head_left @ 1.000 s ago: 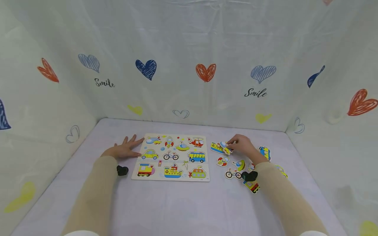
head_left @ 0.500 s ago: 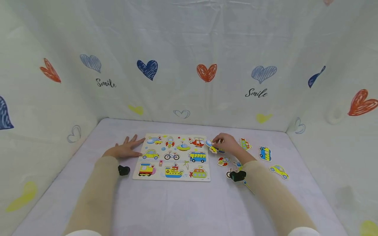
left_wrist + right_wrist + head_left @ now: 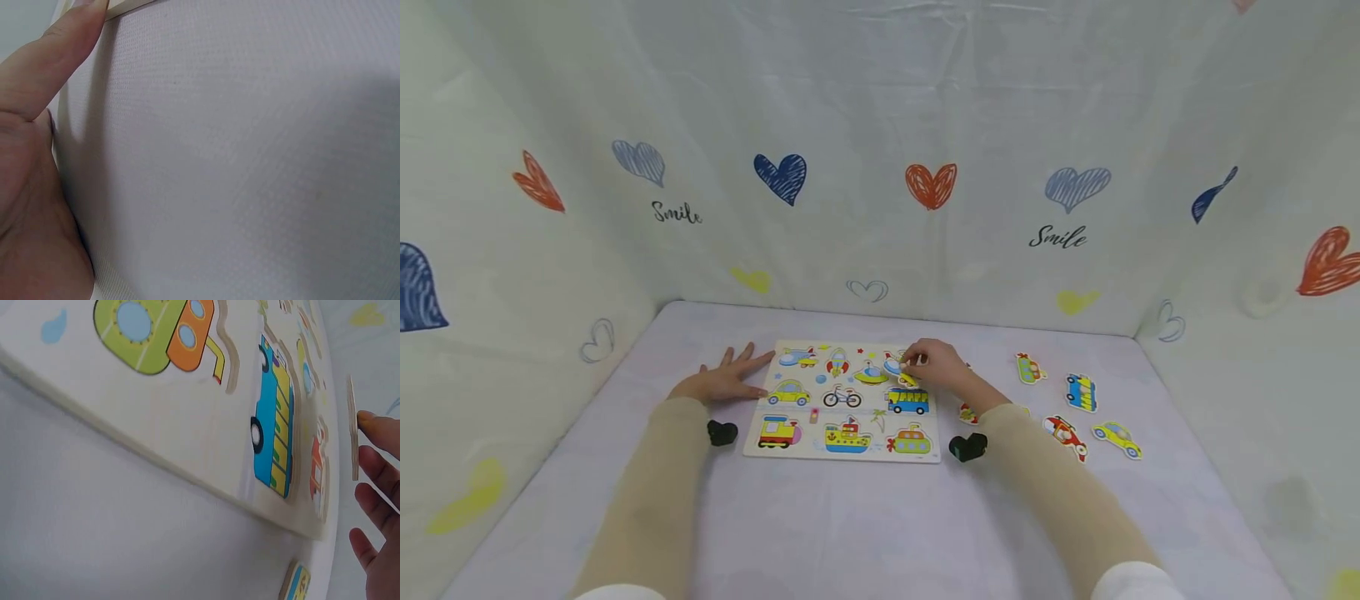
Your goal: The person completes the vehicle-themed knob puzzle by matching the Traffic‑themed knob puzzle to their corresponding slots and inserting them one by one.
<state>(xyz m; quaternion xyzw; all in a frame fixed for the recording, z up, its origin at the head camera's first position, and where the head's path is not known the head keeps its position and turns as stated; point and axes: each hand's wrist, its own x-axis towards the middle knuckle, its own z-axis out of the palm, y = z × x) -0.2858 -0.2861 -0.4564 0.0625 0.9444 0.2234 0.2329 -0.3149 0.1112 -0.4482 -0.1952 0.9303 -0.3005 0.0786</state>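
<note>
A wooden puzzle board [image 3: 857, 417] with vehicle pictures in shallow recesses lies flat on the table. My left hand [image 3: 718, 383] rests at its left edge, fingers spread; the left wrist view has the thumb [image 3: 62, 53] touching that edge. Over the board's upper right part, my right hand [image 3: 938, 367] pinches a blue, white and yellow airplane piece [image 3: 892, 367] between thumb and fingertips. The right wrist view shows this piece edge-on [image 3: 353, 431], held above the board, the other fingers loosely bent. Part of the helicopter recess is hidden behind hand and piece.
Loose pieces lie to the right: a submarine [image 3: 1030, 368], a bus [image 3: 1081, 392], a helicopter [image 3: 1066, 437], a car [image 3: 1117, 438] and a partly covered rocket [image 3: 967, 413]. My right forearm hides others. A curtain [image 3: 865, 233] with printed hearts stands behind the table.
My right hand has carried the airplane piece leftward from the loose pieces to above the board. The submarine, car and helicopter pieces have come into fuller view. The left hand stays at the board's edge.
</note>
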